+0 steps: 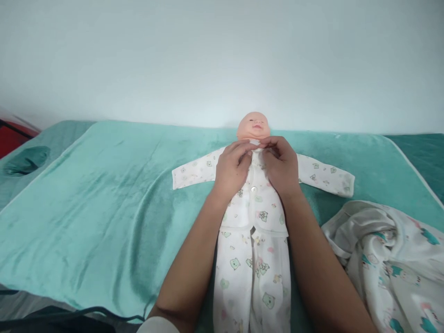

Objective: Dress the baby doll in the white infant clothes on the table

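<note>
Forearms [199, 249], two, bare, converging. Left hand [233, 171] and right hand [283, 169]: fingers bent, bunched at the collar [255, 142] (whether pinching its edge, cannot tell). Shirt [264, 215]: white, printed, sleeves spread sideways. Doll [254, 126]: face up on green blanket [97, 199], long axis running away from camera, head toward wall [173, 60], trousers [232, 277] nearest. Cloth [409, 263]: patterned, crumpled, at right.

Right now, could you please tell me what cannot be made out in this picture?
All in the head view:
- Upper front of the jacket: partly covered by the left hand and right hand; their exact grip is unclear.
- Any arms of the doll: hidden by the sleeves.
- Trouser legs: lower ends cut off by the bottom edge.
- Printed cloth: cut off by the right edge.
</note>
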The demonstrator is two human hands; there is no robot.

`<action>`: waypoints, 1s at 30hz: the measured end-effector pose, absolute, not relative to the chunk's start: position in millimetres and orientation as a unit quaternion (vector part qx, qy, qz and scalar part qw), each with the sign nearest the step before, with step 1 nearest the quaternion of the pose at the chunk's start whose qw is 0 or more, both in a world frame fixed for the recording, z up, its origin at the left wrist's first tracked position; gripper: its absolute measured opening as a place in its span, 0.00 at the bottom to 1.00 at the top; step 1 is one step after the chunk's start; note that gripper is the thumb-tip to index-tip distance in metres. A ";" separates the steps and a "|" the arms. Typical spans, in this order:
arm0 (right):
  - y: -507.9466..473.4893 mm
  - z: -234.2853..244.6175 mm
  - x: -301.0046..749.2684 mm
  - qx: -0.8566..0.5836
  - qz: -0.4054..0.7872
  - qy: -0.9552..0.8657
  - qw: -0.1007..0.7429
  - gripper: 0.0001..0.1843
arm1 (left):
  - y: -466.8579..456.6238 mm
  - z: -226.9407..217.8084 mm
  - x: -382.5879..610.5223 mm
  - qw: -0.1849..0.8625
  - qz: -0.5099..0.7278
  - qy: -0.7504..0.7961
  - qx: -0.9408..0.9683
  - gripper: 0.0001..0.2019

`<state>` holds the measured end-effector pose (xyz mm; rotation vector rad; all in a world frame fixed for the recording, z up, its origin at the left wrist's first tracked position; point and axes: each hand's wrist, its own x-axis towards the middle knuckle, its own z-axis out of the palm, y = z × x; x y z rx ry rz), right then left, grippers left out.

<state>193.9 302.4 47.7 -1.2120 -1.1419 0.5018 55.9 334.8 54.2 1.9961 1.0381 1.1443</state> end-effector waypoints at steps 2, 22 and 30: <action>302.5 47.7 193.8 -0.535 0.222 -0.502 0.642 0.09 | 334.8 54.2 55.7 0.306 0.426 0.395 0.754 0.15; 299.3 53.9 192.2 -0.528 0.221 -0.508 0.644 0.13 | 332.2 72.8 44.5 0.482 0.377 0.394 0.686 0.12; 299.1 55.2 192.0 -0.545 0.221 -0.515 0.624 0.15 | 333.2 76.1 32.4 0.523 0.333 0.357 0.699 0.03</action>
